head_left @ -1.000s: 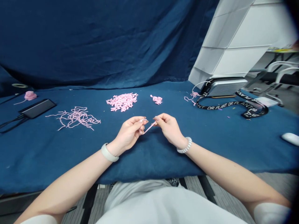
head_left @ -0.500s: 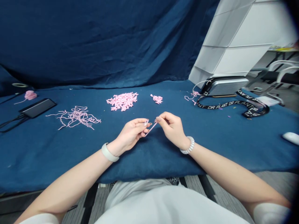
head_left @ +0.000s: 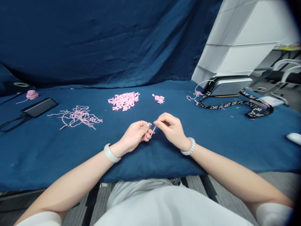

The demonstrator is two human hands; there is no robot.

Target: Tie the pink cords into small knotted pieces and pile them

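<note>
My left hand [head_left: 135, 135] and my right hand [head_left: 171, 128] meet over the middle of the blue cloth-covered table [head_left: 47, 150]. Both pinch a short pink yarn strand [head_left: 153, 129] stretched between their fingertips. My left wrist wears a white band, my right wrist a white coiled tie. Beyond my hands lie a large pile of small pink yarn knots [head_left: 124, 100] and a smaller pink clump [head_left: 159, 99]. A tangle of loose pink yarn strands [head_left: 77, 117] lies to the left.
A black phone [head_left: 39, 107] with cables and a pink yarn ball [head_left: 31, 94] sit at far left. A silver case [head_left: 229, 86] with a black lettered strap [head_left: 235, 104] lies at right, a white mouse [head_left: 293, 138] at the right edge. A blue drape hangs behind.
My hands have drawn closer together and slightly nearer to me, so the pink strand between them shows shorter and more upright.
</note>
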